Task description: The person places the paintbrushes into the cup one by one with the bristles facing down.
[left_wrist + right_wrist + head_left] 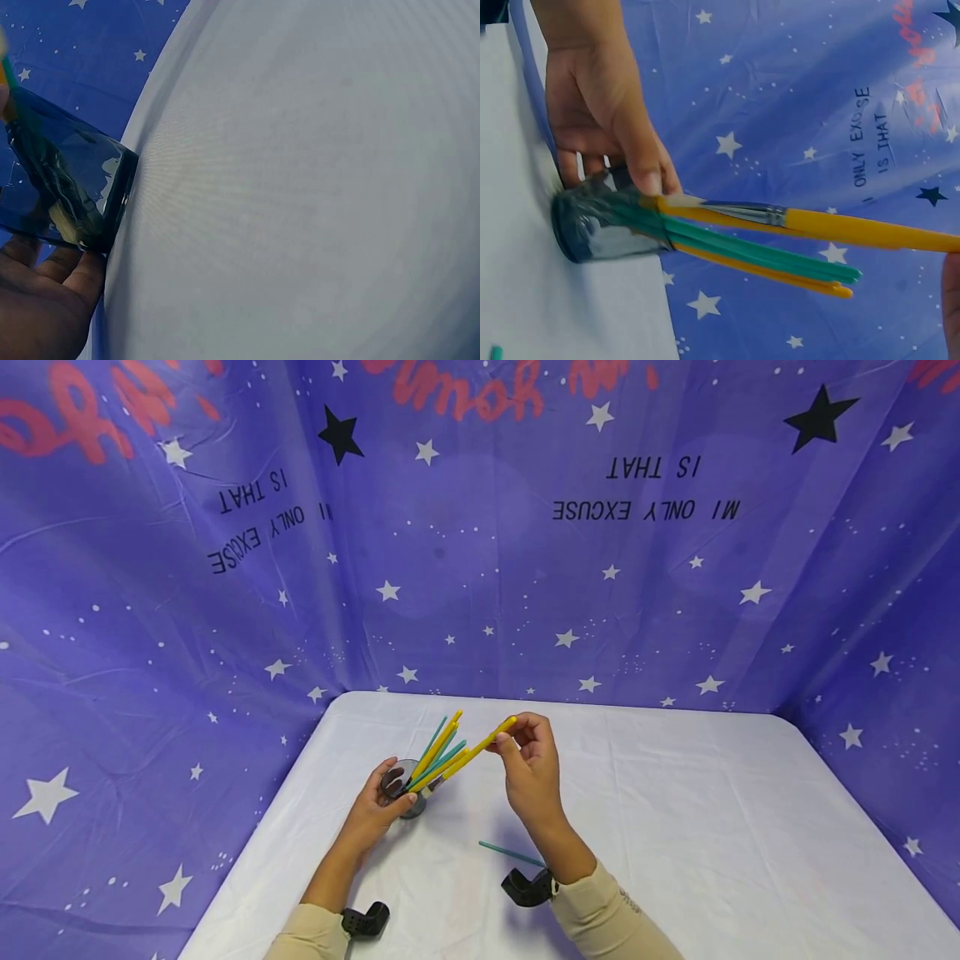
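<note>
My left hand [369,818] grips a smoky see-through cup [413,808], which is tilted with its mouth toward the right hand. Several yellow and teal paintbrushes [780,257] stand in the cup, handles sticking out past the rim. With thumb and fingers my right hand [536,772] pinches the handle end of a yellow paintbrush [855,227]. Its pale bristles and metal ferrule lie by the cup's rim, close to the left thumb. In the left wrist view, dark bristles show through the wall of the cup [82,165].
A teal stick-like handle [512,852] lies on the white-covered table [712,827] below the right wrist. Purple star-printed cloth [480,568] hangs behind and at both sides of the table. Each wrist wears a black camera band [527,888].
</note>
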Motion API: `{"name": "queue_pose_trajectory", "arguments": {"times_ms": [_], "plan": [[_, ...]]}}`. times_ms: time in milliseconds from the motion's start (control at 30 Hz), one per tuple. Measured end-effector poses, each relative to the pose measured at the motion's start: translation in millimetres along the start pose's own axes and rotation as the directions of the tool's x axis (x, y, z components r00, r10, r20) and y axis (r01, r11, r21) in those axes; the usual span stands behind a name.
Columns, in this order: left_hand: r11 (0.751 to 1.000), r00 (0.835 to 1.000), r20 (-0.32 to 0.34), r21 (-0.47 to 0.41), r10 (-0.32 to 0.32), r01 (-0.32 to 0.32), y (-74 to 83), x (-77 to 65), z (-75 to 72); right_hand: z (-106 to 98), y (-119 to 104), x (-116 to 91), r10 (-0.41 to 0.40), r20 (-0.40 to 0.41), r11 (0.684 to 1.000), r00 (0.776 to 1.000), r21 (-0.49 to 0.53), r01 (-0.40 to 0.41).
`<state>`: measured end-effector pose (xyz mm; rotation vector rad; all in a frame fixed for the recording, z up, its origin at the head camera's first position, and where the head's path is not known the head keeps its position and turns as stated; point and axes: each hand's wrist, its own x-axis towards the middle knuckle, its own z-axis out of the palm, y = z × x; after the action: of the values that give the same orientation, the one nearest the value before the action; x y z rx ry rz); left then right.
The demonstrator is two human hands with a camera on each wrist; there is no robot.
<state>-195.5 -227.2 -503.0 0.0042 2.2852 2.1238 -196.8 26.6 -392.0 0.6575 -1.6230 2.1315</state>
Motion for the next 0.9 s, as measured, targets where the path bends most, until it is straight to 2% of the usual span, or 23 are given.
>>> {"name": "queue_pose_trajectory", "arguments": {"times_ms": [133, 600, 800, 900], "plan": [[1.000, 1.000, 0.006, -0.014, 0.002, -0.002, 0.5, 0.4, 0.0, 6.2, 5.2, -3.8, -0.019, -0.036, 1.000, 0.999, 0.019, 0.020], [1.000, 1.000, 0.009, -0.022, 0.002, -0.002, 1.8, -0.9, 0.3, 22.3, 34.6, -22.4, -0.017, -0.024, 1.000, 1.000, 0.016, 0.017], [1.000, 1.000, 0.008, -0.018, 0.007, -0.007, 0.5, 0.3, -0.2, 27.7, 37.6, -29.0, -0.057, -0.017, 0.998, 0.998, -0.042, 0.056], [1.000, 1.000, 0.001, -0.015, 0.014, -0.014, 0.3, 1.3, -0.2, 30.5, 40.4, -32.2, -0.042, -0.003, 0.997, 0.999, -0.065, 0.042]]}}
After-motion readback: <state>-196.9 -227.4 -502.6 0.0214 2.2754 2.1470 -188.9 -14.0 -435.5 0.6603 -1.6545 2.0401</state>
